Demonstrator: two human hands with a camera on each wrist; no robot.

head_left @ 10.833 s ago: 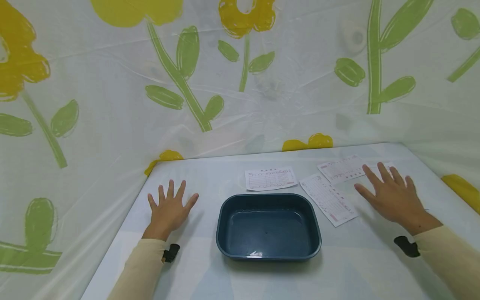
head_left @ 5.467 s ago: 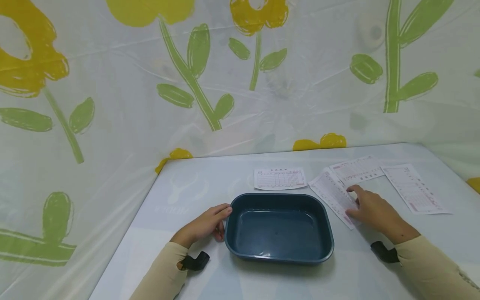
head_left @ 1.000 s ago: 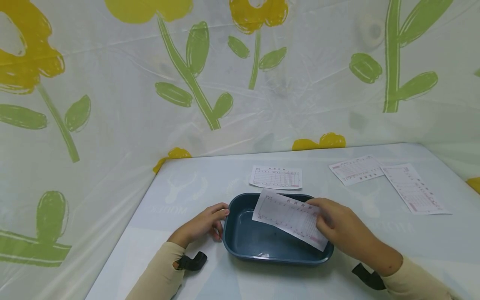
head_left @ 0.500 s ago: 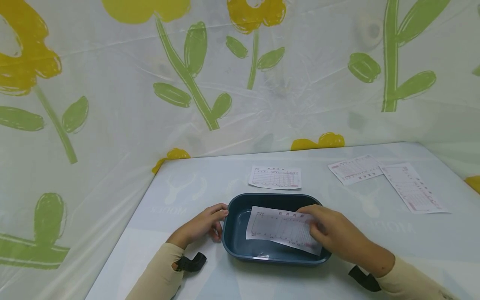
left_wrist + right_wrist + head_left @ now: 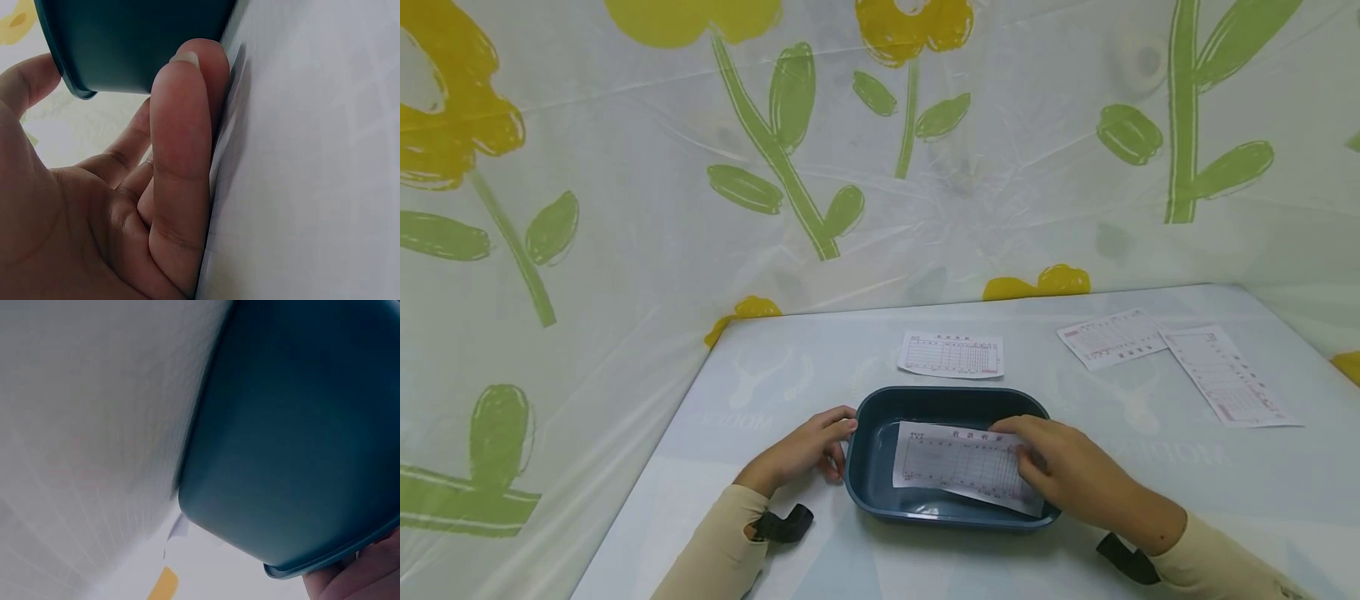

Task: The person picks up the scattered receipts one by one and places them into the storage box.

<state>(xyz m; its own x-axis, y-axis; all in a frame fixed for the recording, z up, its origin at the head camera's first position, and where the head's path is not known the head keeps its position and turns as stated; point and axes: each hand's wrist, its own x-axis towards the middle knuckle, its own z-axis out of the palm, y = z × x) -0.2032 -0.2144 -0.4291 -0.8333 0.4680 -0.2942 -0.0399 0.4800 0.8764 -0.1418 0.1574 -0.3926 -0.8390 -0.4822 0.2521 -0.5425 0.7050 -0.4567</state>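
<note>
A dark blue-green rectangular tub (image 5: 951,518) stands on the table in front of me. Inside it a printed paper receipt (image 5: 958,462) lies at a slight slant, its right end between the thumb and fingers of my right hand (image 5: 1067,467), which pinches it over the tub's right rim. My left hand (image 5: 797,450) rests against the tub's left side. In the left wrist view its fingers (image 5: 181,125) are loosely bent beside the outer wall, with one fingertip touching the rim. The right wrist view shows mostly the tub's outer wall (image 5: 294,437); the pinched paper end is hidden there.
Behind the tub lies one receipt (image 5: 951,355). At the back right are a second receipt (image 5: 1112,338) and a third receipt (image 5: 1228,377), their edges meeting. A flower-printed curtain (image 5: 985,225) hangs along the table's back edge.
My right hand took a receipt from right of the tub, brought it left over the tub, then lowered it inside. Earlier, my left hand moved from the table to the tub's left side.
</note>
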